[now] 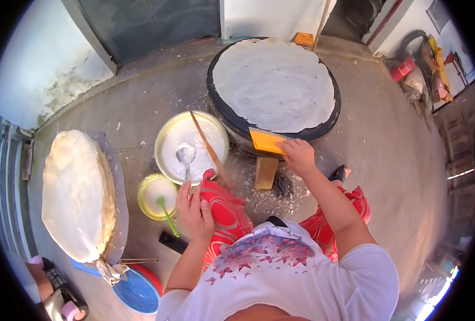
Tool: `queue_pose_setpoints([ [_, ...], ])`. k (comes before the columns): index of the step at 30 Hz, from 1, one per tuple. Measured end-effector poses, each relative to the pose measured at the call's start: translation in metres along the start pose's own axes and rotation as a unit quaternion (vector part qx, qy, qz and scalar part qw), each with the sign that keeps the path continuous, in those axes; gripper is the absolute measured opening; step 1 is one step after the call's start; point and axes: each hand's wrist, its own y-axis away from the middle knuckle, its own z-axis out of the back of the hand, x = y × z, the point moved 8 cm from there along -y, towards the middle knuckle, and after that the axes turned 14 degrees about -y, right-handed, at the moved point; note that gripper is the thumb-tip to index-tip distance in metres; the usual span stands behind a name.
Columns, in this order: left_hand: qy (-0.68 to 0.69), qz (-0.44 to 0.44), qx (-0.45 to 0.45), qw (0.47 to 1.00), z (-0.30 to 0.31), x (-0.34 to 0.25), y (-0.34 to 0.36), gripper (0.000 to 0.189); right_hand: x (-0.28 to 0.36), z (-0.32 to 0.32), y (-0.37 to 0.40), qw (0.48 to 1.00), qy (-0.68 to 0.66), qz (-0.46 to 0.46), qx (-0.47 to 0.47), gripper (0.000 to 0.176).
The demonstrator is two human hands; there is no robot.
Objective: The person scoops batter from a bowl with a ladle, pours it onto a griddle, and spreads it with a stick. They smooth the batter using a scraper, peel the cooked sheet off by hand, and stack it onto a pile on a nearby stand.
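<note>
My right hand (297, 155) is closed on a flat yellow scraper (267, 141), which lies at the front edge of a round black griddle (333, 115). A thin white sheet of batter (275, 85) covers most of the griddle. My left hand (195, 211) rests by my left knee with its fingers apart and holds nothing. Just beyond it stands a large bowl of white batter (170, 136) with a metal ladle (185, 155) in it and a wooden stick (208, 144) across its rim. A smaller yellow bowl (144, 200) holds a green spoon (167, 215).
A tall stack of thin round sheets (77, 192) stands at the left, above a blue basin (136, 289). A black phone (172, 242) lies near my left forearm. A wooden block (265, 173) is below the griddle. A red cylinder (402, 69) sits at the back right.
</note>
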Motion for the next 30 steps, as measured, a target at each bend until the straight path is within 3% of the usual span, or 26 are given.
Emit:
queue_pose_setpoints([
  [5,0.023,0.006,0.001,1.000,-0.002,0.006,-0.001,0.031,0.005,-0.030,-0.054,0.999,0.018,-0.025,-0.007,0.032],
  [11,0.041,0.013,0.011,0.999,0.001,0.010,-0.006,0.032,0.038,-0.058,-0.072,0.997,0.008,0.065,-0.048,0.022],
  [13,0.050,0.014,0.016,0.999,0.001,0.012,-0.006,0.032,0.012,-0.065,-0.093,0.995,0.074,-0.063,-0.037,0.031],
  [15,0.047,0.005,0.027,0.999,-0.001,0.012,-0.007,0.032,0.023,-0.069,-0.102,0.996,0.062,-0.054,-0.043,0.028],
  [19,0.050,0.004,0.026,0.998,0.000,0.010,-0.011,0.033,0.056,-0.092,-0.110,0.997,0.049,0.050,-0.030,0.022],
  [21,0.066,0.002,0.039,0.997,-0.001,0.007,-0.013,0.033,0.029,-0.100,-0.134,0.989,0.137,-0.051,-0.011,0.020],
  [23,0.065,0.001,0.049,0.997,-0.002,0.005,-0.012,0.032,0.026,-0.097,-0.151,0.989,0.126,-0.070,-0.021,0.018],
  [25,0.066,-0.006,0.058,0.996,-0.003,0.004,-0.013,0.032,0.027,-0.107,-0.162,0.982,0.127,-0.133,0.031,0.018],
  [26,0.065,-0.006,0.051,0.997,-0.003,0.005,-0.014,0.033,0.037,-0.117,-0.162,0.988,0.135,-0.069,0.021,0.012],
  [29,0.065,-0.009,0.053,0.996,-0.004,0.002,-0.017,0.034,0.032,-0.125,-0.178,0.984,0.166,-0.056,0.012,0.011],
  [30,0.065,-0.015,0.063,0.996,-0.005,0.000,-0.017,0.035,0.017,-0.121,-0.192,0.981,0.152,-0.118,0.034,0.010],
])
